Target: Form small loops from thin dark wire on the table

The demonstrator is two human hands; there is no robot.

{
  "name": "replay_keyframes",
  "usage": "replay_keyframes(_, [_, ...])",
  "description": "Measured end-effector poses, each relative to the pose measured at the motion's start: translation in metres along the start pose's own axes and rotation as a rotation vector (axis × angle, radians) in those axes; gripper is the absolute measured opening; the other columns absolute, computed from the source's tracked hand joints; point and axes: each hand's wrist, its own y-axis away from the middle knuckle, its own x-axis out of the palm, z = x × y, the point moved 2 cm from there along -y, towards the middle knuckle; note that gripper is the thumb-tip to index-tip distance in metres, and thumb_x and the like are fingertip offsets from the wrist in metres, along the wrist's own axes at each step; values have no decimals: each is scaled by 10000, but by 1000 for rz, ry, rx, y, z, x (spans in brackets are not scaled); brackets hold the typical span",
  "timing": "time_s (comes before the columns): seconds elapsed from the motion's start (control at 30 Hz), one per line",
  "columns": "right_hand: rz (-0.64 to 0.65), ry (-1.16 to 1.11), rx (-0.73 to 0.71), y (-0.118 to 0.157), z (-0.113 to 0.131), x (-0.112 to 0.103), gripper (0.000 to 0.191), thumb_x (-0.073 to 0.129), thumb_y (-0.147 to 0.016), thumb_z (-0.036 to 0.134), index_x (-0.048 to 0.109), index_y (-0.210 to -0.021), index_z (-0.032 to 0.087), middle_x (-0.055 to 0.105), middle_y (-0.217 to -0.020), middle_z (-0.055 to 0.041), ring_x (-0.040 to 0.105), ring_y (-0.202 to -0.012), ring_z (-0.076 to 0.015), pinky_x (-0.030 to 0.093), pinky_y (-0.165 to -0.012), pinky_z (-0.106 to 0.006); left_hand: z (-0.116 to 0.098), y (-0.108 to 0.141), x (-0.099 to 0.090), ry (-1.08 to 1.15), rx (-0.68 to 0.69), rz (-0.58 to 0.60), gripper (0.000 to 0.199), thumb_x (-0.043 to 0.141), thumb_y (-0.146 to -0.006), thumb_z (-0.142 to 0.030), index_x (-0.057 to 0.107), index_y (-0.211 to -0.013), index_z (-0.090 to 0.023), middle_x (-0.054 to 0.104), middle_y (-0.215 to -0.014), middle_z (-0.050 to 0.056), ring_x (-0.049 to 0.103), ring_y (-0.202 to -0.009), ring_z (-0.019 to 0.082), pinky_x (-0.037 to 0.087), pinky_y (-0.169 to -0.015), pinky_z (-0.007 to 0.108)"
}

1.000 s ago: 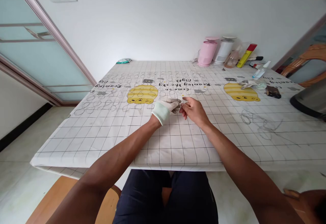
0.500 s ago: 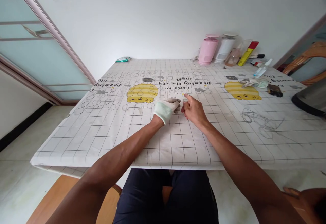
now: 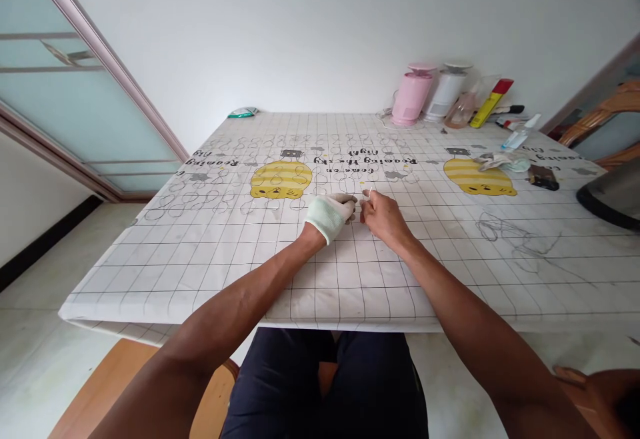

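Observation:
My left hand (image 3: 332,214), in a pale green and white glove, is closed near the middle of the table; what it pinches is too small to make out. Just to its right is my bare right hand (image 3: 381,214), its fingers closed on a thin strand, with a short bright bit (image 3: 371,192) showing above the fingertips. A small gap separates the two hands. Beyond them and to the left, many thin wire loops (image 3: 173,206) lie in rows on the checked tablecloth (image 3: 210,266).
Tangled thin wire (image 3: 520,242) lies at the right, near a kettle-like dark-rimmed vessel (image 3: 613,189). A crumpled glove (image 3: 503,161), a dark small box (image 3: 543,177), a clear bottle (image 3: 520,134) and a pink device (image 3: 413,96) stand or lie farther back. A green packet (image 3: 243,112) is back left.
My right hand's index finger, raised and extended before, has curled in to a pinch. A bright bit of strand now shows at its tip. The view has shifted slightly.

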Motion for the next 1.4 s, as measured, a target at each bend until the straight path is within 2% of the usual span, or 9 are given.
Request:
replay_keyframes(0.1, [13, 19, 46, -1, 1, 2, 502, 510, -1070, 235, 573, -1525, 32, 785, -885, -137, 717, -830, -250, 531, -749, -340, 0, -1, -1, -40, -18, -2, 279, 542, -951, -214, 817, -988, -188, 721, -723, -4, 681, -650, 123, 547, -635, 213])
replay_keyframes(0.23, [1, 32, 42, -2, 1, 4, 554, 487, -1060, 213, 506, -1589, 50, 783, -890, -130, 716, -834, -259, 524, -735, -347, -2, -1, 0, -36, -52, -5, 288, 532, -960, -189, 814, -1021, -182, 716, -700, -7, 670, -629, 121, 546, -633, 213])
replay_keyframes(0.43, [-38, 39, -3, -2, 0, 4, 483, 392, -1097, 237, 594, -1501, 67, 759, -817, -121, 729, -857, -280, 545, -802, -380, -9, 5, -2, -46, -67, -18, 284, 547, -955, -187, 807, -1069, -173, 718, -679, -12, 680, -626, 127, 547, -640, 218])
replay_keyframes(0.63, [76, 90, -6, 1, -3, 5, 460, 389, -1095, 191, 642, -1474, 126, 783, -938, -155, 718, -740, -242, 507, -676, -332, -18, 16, -1, -61, -64, 32, 247, 548, -931, -155, 781, -856, -186, 701, -634, -10, 662, -594, 123, 530, -623, 212])
replay_keyframes(0.83, [-23, 118, -67, -3, -5, 6, 453, 474, -1106, 325, 616, -1463, 86, 792, -908, -151, 744, -902, -297, 533, -787, -371, -10, 7, 0, 217, -157, -20, 201, 552, -941, -115, 740, -894, -171, 683, -666, -5, 699, -643, 139, 575, -608, 228])
replay_keyframes(1.0, [-92, 8, -96, -2, -1, 4, 432, 417, -1103, 295, 634, -1414, 89, 767, -760, -68, 731, -747, -242, 545, -824, -378, -12, 6, -2, 236, -156, -39, 188, 561, -949, -124, 735, -897, -171, 692, -684, -5, 684, -614, 128, 582, -597, 227])
replay_keyframes(1.13, [-109, -3, -129, 0, 0, 3, 471, 348, -1123, 354, 655, -1390, 117, 749, -748, -64, 700, -676, -220, 536, -750, -357, -16, 10, -4, 233, -161, -51, 192, 555, -949, -118, 743, -943, -158, 707, -722, 7, 704, -643, 131, 592, -608, 230])
replay_keyframes(1.3, [-107, 237, -152, 3, -3, 7, 541, 317, -1104, 356, 645, -1457, 112, 699, -699, -96, 644, -623, -238, 448, -611, -339, -15, 12, -1, 195, -158, -24, 255, 568, -926, -105, 783, -1061, -133, 711, -708, 16, 718, -661, 145, 606, -633, 246])
replay_keyframes(1.4, [-62, 328, -142, 4, -5, 8, 531, 324, -1090, 328, 666, -1447, 134, 691, -686, -107, 628, -602, -253, 411, -583, -346, -12, 12, 1, 177, -153, 7, 268, 584, -910, -110, 799, -1068, -134, 719, -693, 23, 716, -647, 156, 612, -630, 260])
